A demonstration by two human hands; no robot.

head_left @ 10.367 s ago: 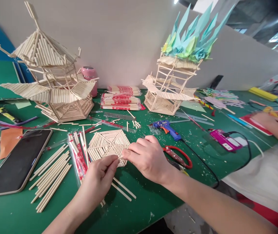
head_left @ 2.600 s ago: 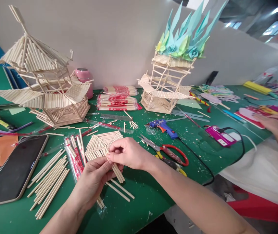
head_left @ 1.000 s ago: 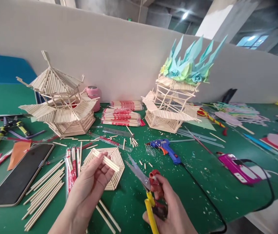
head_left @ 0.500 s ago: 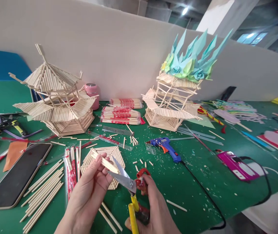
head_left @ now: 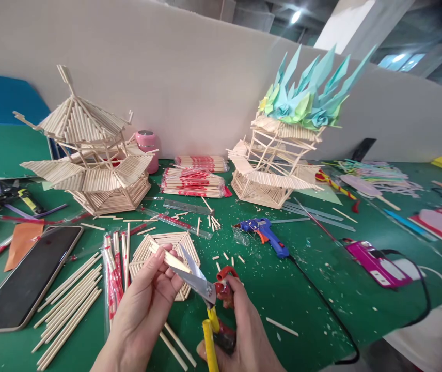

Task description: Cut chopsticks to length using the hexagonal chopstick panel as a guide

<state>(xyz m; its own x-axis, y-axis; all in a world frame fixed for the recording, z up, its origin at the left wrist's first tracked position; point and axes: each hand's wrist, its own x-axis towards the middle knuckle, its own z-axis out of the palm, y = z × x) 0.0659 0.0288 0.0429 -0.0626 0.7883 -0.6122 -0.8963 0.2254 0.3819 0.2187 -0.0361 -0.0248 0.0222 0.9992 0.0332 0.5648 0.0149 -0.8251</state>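
Note:
Short wooden sticks [head_left: 170,256] are pinched between the thumb and fingers of my left hand [head_left: 147,294]. My right hand [head_left: 244,320] grips the red and yellow handles of scissors [head_left: 201,287], whose blades stand apart, the lower one against the sticks. Beneath both lies a flat polygonal stick panel [head_left: 190,248], partly hidden by my left hand and the blades. Loose sticks [head_left: 69,305] and red-and-clear wrapped sticks [head_left: 112,263] lie to the left of my left hand.
Two stick pavilions [head_left: 85,175] [head_left: 271,178] stand at the back, with stick packs [head_left: 193,182] between them. A blue glue gun [head_left: 263,232] with a black cord lies right of centre. A phone [head_left: 27,279] is at left, a magenta device [head_left: 376,262] at right.
The scissor blades have shifted slightly up along the sticks, and my left hand has moved a little to the right. The view has shifted slightly.

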